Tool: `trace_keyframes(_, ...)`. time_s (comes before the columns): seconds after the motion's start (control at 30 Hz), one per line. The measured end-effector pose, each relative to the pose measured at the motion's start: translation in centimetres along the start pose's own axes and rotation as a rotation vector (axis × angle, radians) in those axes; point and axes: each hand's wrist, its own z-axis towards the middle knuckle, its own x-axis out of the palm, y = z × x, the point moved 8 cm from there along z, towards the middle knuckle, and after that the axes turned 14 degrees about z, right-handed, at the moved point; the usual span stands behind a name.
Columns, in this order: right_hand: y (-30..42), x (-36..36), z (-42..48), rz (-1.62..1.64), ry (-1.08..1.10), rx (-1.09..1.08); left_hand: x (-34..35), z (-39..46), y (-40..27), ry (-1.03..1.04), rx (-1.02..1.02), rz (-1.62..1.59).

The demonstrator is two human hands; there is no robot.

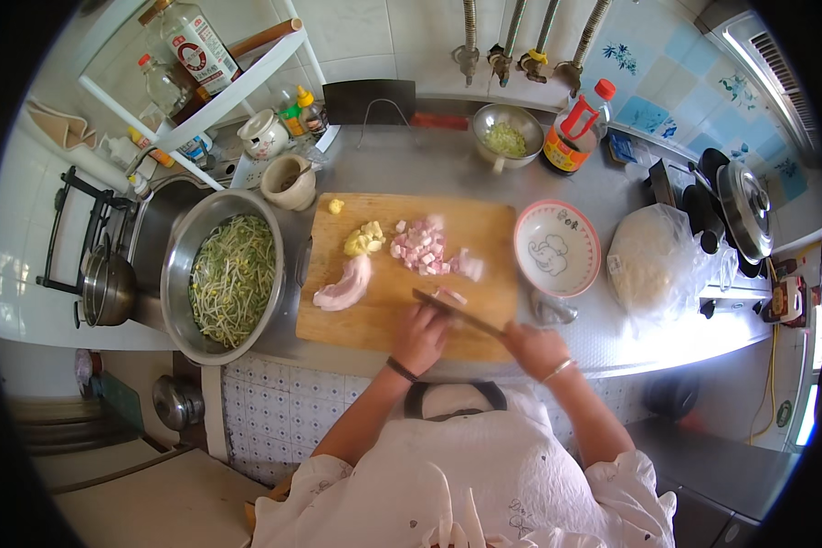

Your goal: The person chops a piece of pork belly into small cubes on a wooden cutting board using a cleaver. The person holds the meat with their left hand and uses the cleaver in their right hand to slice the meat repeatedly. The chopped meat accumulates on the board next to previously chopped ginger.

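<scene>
On a wooden cutting board (397, 322) my right hand (536, 349) grips the handle of a knife (459, 313), its blade slanting up to the left. My left hand (421, 335) rests on the board close to the blade, fingers bent; what lies under the fingertips is hidden. Just beyond the blade is a small strip of meat (451, 295). Diced pale pink meat (421, 246) is heaped higher on the board, with a few blurred pieces (467, 266) to its right. A larger piece of meat (344, 284) lies at the left, below peeled ginger or garlic (364, 238).
A steel basin of bean sprouts (274, 301) stands left of the board. At the right are an elephant-patterned bowl (558, 248), a small glass bottle (553, 308) and a filled plastic bag (647, 264). Behind are a cleaver (370, 103), a metal bowl (483, 140) and a sauce bottle (575, 133).
</scene>
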Motion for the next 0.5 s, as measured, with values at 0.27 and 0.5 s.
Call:
trace_keyframes(0.27,0.8,1.7,1.1,-0.027,0.143,0.070,0.2,-0.2,-1.7,0.033,0.045,0.058)
trace_keyframes(0.5,2.6,2.4,3.2,0.006,0.159,0.077,0.3,-1.1,-0.5,0.073,0.106,-0.065)
